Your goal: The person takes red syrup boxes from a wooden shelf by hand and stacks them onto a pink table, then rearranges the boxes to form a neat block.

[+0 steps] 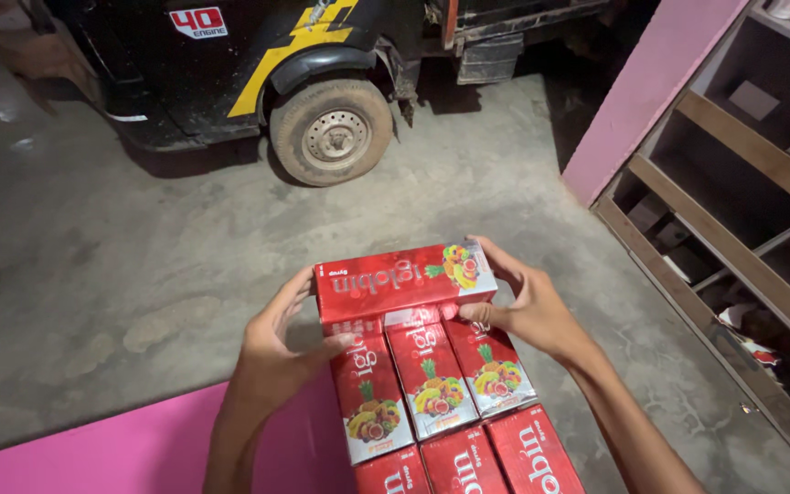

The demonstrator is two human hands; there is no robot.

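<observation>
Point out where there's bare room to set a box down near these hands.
The pink counter left of the left hand is bare. The concrete floor between counter and vehicle wheel is open too. It's crowded between the left and right hand, where red boxes sit side by side.

Pink counter (pixel 121 453) down in the lower left corner — the red cartons (pixel 432 402) with fruit pictures sit on it in tight rows. Can't really see its far edge under the boxes — grey concrete floor (pixel 139 247) lies beyond.

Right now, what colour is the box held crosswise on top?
Red, with a fruit picture, the top box; head view.
</observation>
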